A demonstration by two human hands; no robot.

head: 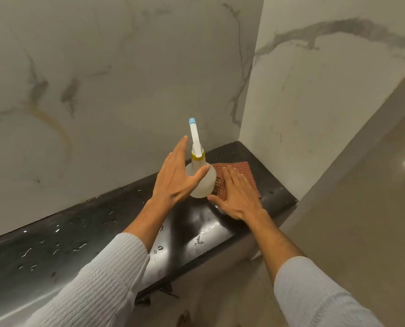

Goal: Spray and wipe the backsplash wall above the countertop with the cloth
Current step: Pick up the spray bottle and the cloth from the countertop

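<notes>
Left hand (178, 178): spread wide, fingers straight and pointing to 12 o'clock. The thumb crosses the front of the spray bottle (207, 185) and the palm sits at the bottle's 9 o'clock side. The fingers are not curled round it, and contact between palm and bottle cannot be confirmed.

Right hand (237, 197): laid flat, fingers straight and together, resting on the checked red-brown cloth (242, 167). It holds nothing in a curl.

Spray bottle: upright on the black countertop (102, 232), with a translucent rounded body, a yellow collar (198, 159) and a long white sprayer head ending in a blue tip (192, 120), which points to 12 o'clock.

Cloth: flat on the countertop at the bottle's 3 o'clock, its near edge touching or just beside the bottle base. It lies close to the corner where the surfaces meet.

Backsplash wall (126, 79): white marble with grey veining and a faint brown arc, rising at 12 o'clock behind the bottle. A matching side wall (314, 102) stands at 2 o'clock.

Countertop: glossy, with water droplets (198, 240) scattered from 6 to 9 o'clock of the bottle.

Both forearms are bare below ribbed pale sleeves (97, 279).
</notes>
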